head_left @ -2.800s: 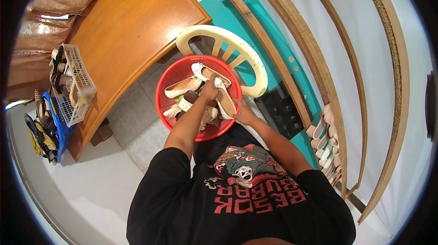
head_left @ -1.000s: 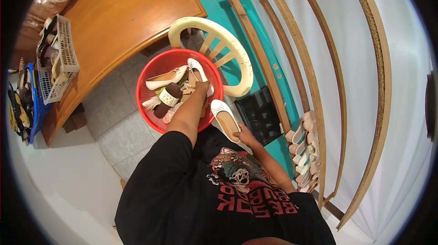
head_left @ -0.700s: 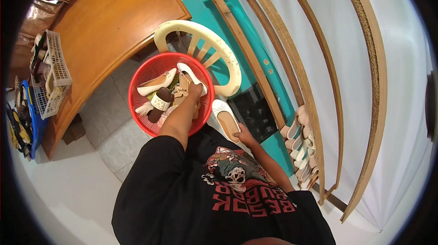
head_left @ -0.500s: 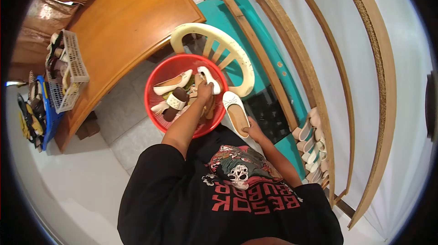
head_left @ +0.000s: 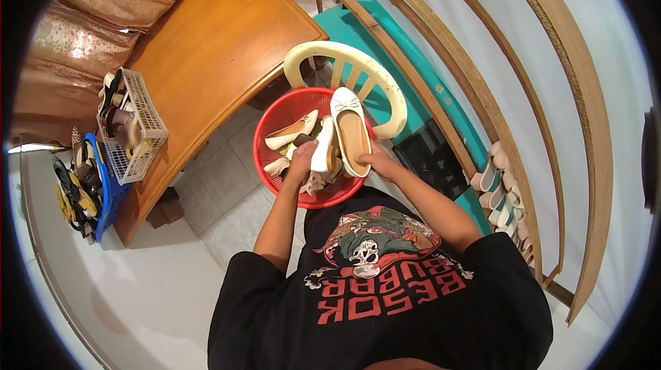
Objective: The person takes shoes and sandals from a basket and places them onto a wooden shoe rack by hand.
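Note:
My right hand (head_left: 379,162) grips the heel end of a white ballet flat (head_left: 352,132) with a bow on its toe. Its tan insole faces up, over the right side of a red plastic basket (head_left: 259,141). Closed around a second white shoe (head_left: 323,149) is my left hand (head_left: 301,157), which holds it sole-side tilted, close beside the flat. Inside the basket lie a cream pointed shoe (head_left: 292,133) and several other shoes, partly hidden by my left hand and the held shoes.
A cream plastic chair (head_left: 394,87) stands behind the basket. To the left is a wooden desk (head_left: 220,32) with a white crate (head_left: 147,132) of shoes; a blue basket (head_left: 110,194) of shoes sits beside it. Wooden rails (head_left: 475,108) and more shoes (head_left: 506,194) are at right.
My left hand has lifted the second white shoe from among the others in the basket. My right hand has brought the ballet flat up and over the basket beside it. The view has shifted slightly.

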### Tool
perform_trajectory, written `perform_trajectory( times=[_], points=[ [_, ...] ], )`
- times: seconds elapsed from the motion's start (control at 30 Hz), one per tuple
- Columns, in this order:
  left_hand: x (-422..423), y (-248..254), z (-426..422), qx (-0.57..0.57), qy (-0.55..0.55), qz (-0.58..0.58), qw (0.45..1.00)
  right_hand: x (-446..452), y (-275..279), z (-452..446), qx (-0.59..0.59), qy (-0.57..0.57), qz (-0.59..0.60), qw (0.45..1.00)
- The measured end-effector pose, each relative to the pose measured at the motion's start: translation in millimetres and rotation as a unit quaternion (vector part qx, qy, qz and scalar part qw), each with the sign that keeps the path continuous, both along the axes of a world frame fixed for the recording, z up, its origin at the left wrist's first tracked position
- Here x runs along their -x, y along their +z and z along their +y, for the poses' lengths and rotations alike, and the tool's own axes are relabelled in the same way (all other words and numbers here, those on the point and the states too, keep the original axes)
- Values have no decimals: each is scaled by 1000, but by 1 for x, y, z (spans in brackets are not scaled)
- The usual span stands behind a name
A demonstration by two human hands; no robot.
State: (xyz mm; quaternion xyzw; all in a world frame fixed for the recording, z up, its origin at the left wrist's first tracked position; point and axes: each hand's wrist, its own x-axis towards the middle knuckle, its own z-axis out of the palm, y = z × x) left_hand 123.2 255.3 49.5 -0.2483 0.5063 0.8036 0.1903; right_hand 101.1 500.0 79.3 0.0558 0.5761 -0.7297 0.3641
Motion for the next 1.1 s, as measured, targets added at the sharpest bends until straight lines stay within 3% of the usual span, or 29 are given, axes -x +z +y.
perform_trajectory(
  times=[0.13, 0.2, 0.27, 0.33, 0.43, 0.53, 0.6, 0.7, 0.73, 0.83, 0.93, 1.0, 1.07, 1.1],
  points=[
    [-28, 2, 0, 84, -53, 37, 994, -12, 12, -39, 35, -71, -68, 995],
    [-37, 6, -9, 107, -78, 43, 990, -23, 17, -50, 5, -77, -47, 996],
    [-41, 16, -18, 37, 13, 65, 997, -34, 21, -62, -5, -39, -4, 999],
    [-42, 21, -38, 20, 4, 52, 998, -50, 26, -79, 2, -54, 6, 999],
    [-49, 32, -76, -165, -24, -10, 986, -67, 24, -110, 14, -68, 24, 997],
    [-57, 40, -108, -96, -76, 34, 992, -88, 31, -139, 46, -82, 2, 996],
    [-65, 34, -119, -134, -69, 5, 989, -98, 32, -154, 78, -95, -26, 992],
    [-72, 36, -124, -76, -50, -13, 996, -107, 28, -166, 78, -175, -25, 981],
    [-75, 30, -124, -134, -49, 50, 988, -110, 32, -164, 79, -183, -28, 980],
    [-77, 29, -123, -106, -114, 55, 986, -114, 34, -149, 99, -216, -16, 971],
    [-83, 37, -110, -113, -52, 23, 992, -115, 46, -135, 135, -275, -38, 951],
    [-79, 46, -106, -198, -60, -79, 975, -116, 55, -120, 196, -261, -55, 944],
    [-77, 58, -98, -194, -102, -90, 972, -112, 57, -106, 285, -210, -112, 928],
    [-75, 56, -93, -246, -115, -102, 957, -112, 58, -99, 290, -195, -87, 933]
  ],
)
